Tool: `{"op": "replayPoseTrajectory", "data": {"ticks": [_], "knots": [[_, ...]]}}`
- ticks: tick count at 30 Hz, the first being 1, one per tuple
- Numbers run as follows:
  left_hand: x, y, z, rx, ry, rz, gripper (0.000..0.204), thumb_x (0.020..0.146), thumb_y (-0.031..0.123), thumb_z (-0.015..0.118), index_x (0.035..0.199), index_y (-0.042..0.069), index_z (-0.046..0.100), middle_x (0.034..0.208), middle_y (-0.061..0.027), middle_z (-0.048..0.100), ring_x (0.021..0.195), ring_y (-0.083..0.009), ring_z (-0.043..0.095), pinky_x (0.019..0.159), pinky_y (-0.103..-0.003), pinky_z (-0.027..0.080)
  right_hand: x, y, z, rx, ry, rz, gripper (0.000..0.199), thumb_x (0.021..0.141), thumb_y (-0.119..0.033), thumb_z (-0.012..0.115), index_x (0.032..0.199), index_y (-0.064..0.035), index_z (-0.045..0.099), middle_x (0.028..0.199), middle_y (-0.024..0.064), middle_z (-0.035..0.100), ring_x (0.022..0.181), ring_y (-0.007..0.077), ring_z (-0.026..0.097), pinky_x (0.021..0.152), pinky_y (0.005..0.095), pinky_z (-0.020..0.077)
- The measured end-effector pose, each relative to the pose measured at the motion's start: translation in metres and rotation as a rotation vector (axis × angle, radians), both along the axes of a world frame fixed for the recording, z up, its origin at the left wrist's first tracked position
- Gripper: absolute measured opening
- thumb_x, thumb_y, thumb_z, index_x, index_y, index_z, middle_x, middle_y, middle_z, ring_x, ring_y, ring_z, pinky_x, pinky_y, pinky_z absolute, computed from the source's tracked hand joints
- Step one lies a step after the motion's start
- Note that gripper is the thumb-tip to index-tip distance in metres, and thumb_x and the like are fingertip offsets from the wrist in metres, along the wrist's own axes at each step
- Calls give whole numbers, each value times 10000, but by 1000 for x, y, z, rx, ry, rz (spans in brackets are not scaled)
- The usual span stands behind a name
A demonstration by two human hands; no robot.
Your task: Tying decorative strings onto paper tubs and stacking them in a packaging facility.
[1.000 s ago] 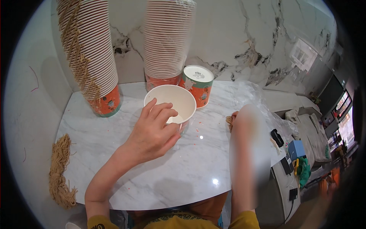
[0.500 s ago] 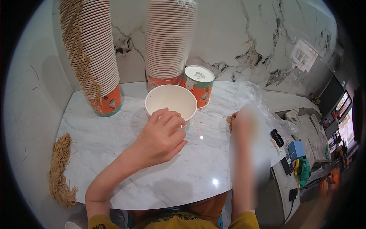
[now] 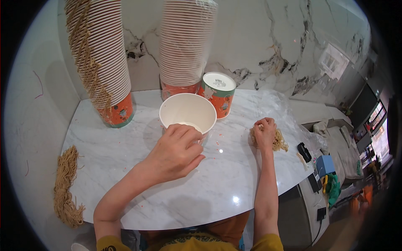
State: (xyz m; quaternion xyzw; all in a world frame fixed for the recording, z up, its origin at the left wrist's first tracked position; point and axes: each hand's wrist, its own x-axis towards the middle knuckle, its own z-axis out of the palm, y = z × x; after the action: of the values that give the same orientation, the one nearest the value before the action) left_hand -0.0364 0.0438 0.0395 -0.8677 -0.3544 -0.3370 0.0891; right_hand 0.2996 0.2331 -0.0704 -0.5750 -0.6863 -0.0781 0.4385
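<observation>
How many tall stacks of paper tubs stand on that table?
2: the back-left stack, draped with tan strands, and the plastic-wrapped stack behind the open tub. No third tall one shows.

Head camera: looking down and forward from the wearer's head
Marbled tabletop [image 3: 226, 175]: lying close below, filling the middle
Marbled wall [image 3: 247, 37]: standing beyond, filling the top

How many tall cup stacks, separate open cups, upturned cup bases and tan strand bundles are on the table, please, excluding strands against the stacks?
Tall cup stacks: 2
Separate open cups: 1
Upturned cup bases: 1
Tan strand bundles: 2
Total: 6
</observation>
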Motion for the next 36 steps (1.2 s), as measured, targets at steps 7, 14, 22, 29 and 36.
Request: {"op": "replayPoseTrajectory", "data": {"ticks": [7,14,22,29,36], "knots": [[-1,-4,-2,-209,-135,-15,143,876,163,736,888,39,665,904,-44,661,807,-204,656,688,-314,512,-24,-8,10,-140,206,224,73,813,-111,673,857,-52,679,932,91,651,831,295,609,764,397,504],[0,-3,12,-1313,-716,-99,198,998,208,652,1016,16,699,935,-28,725,744,-90,675,618,-241,515,-56,-32,31,-390,467,489,96,864,-112,719,910,-28,709,789,-24,629,679,67,490,625,250,417],[2,6,-11,-1360,-644,-117,249,981,243,638,1035,5,689,928,-31,697,763,-95,680,646,-250,534,-75,-54,47,-619,553,734,96,931,-104,701,959,-12,701,807,-47,647,706,27,506,631,218,412],[17,6,-32,-1294,-687,-13,516,959,226,682,1370,-37,513,1231,-95,630,829,-140,705,684,-286,572,-89,-71,56,-756,571,889,94,945,-92,690,993,-12,688,830,-36,656,733,34,552,670,214,460],[39,5,-52,-1106,-1016,-46,533,968,216,679,1386,-44,476,1186,-122,641,808,-151,704,635,-290,576,-98,-92,65,-848,398,1124,53,956,-57,690,983,-12,688,921,-14,672,829,51,593,748,226,491]]}}
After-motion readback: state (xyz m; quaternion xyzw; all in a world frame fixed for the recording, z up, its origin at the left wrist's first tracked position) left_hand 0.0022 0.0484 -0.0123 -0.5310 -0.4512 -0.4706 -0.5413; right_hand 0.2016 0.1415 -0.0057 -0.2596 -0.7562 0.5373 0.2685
